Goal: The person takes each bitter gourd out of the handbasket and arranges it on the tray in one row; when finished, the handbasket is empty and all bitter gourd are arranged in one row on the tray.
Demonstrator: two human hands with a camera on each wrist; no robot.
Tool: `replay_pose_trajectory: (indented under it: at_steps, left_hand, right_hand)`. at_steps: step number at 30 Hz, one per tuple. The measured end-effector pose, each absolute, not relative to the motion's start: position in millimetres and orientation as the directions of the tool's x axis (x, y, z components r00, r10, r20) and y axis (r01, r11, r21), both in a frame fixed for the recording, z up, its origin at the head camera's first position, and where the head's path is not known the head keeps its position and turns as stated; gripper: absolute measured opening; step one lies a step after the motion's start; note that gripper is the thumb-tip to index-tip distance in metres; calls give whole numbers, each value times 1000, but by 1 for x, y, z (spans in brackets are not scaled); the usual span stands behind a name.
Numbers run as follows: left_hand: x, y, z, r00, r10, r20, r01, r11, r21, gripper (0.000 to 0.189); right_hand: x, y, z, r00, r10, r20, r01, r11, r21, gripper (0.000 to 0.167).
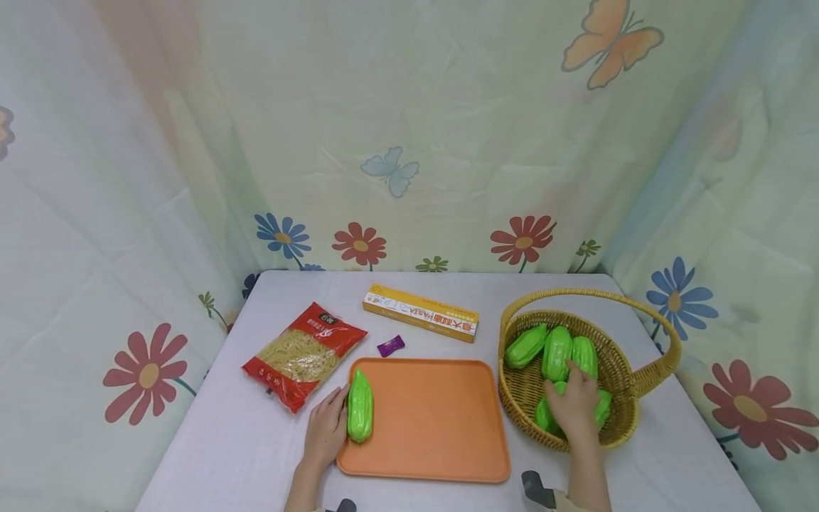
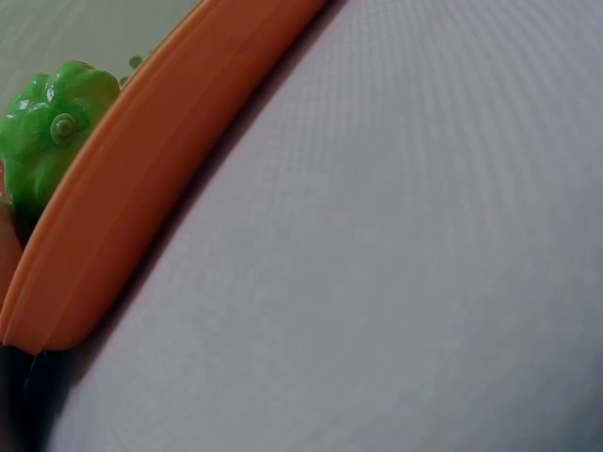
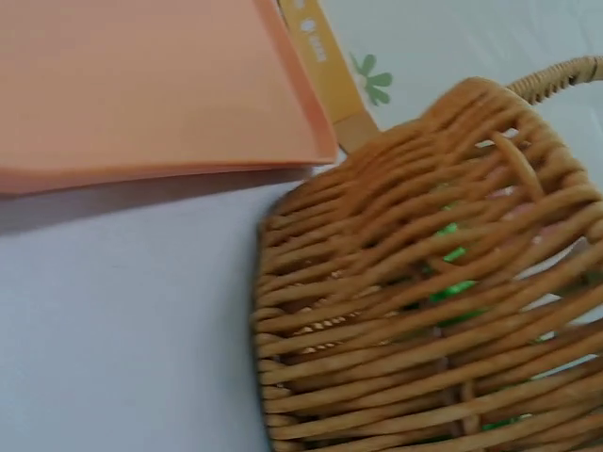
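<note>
A red pasta bag lies at your left. Your left hand rests at the left edge of the orange tray, fingers nearly straight and gripping nothing, beside one green vegetable on it. Your right hand is among more green vegetables in the basket; whether it grips one, I cannot tell.

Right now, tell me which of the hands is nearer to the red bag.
Left. The left hand is close beside the red bag, at the left edge of the orange tray; the right hand is past the tray's right side, in the basket.
</note>
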State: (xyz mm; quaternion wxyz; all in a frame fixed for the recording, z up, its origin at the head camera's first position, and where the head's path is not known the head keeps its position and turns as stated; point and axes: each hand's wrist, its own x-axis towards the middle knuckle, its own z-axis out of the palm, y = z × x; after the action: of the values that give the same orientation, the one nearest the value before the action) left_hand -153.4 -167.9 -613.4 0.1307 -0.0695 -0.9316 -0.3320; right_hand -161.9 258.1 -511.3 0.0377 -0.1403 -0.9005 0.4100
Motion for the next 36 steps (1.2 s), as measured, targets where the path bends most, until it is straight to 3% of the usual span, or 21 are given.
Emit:
replay_pose_trajectory:
  at_steps: [9,15,19,28,36]
  left_hand:
    - [-152,-168,-614,-964,31,265,194,761,619,41]
    - [-153,-169,-615,-965,29,262,190,766,614,42]
    - [-154,-168,-615,-957,38,286,212,768,605,41]
    - [-155,-168,-614,-960,34,279,204,769,606,40]
    - [-155,-167,-615,-951,31,306,217,774,594,40]
  right_hand:
    - [-167,246,-514,-932,355,-70,290,616,-733,70]
    - [-169,239,-523,-964,250,-94,261,805,-532,72]
    - [-167,236,-526,-964,250,-88,262,854,-450,72]
    - [-163,237,-524,-964,265,-37,255,871,-419,74]
    - [-158,235,-511,-956,262,-131,293,835,-466,66]
